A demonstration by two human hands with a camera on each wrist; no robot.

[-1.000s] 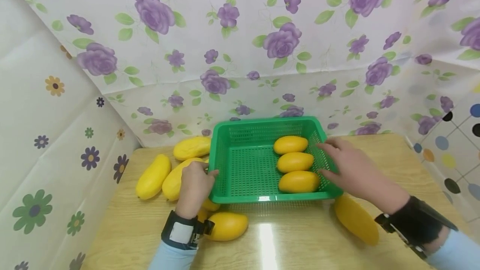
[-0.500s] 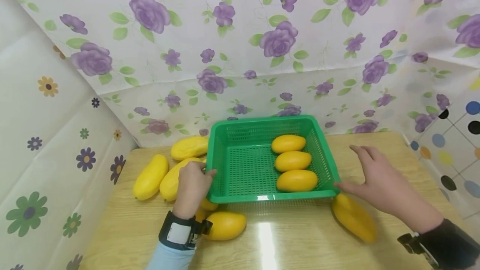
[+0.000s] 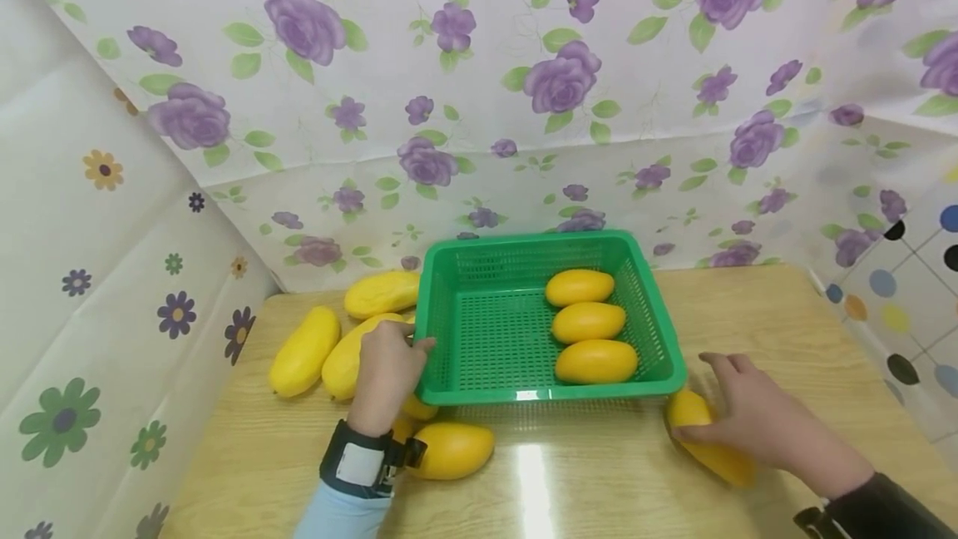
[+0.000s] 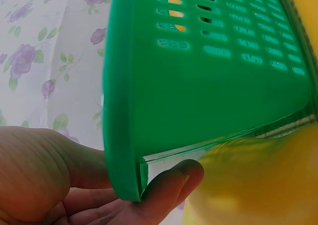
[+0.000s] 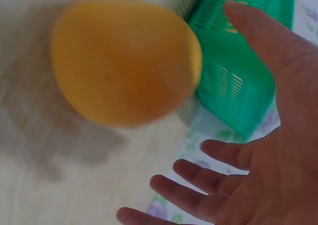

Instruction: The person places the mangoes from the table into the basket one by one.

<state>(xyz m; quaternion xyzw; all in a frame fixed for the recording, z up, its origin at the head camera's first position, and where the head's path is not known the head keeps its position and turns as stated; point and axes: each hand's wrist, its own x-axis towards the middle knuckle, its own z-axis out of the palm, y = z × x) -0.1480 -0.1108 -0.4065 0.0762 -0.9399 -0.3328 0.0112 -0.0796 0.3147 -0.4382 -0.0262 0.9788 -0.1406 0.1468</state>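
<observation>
The loose mango (image 3: 723, 459) lies on the table (image 3: 576, 489), just outside the near right corner of the green basket (image 3: 599, 391). To take it well, we should set the thumb along one flank and the fingers along the other, squeeze across its narrow width, and lift clear of the rim. Its long axis slants: one end points at that corner, the other toward us and rightward; we cannot tell which end is the stem. Our right hand (image 3: 771, 424) is empty, its fingers spread beside the fruit, with a gap showing in the right wrist view. Our left hand (image 3: 389, 368) grips the basket's left rim, steadying it, we judge. Inside, three mangoes (image 3: 589, 323) line the right side, lengthwise left to right.
</observation>
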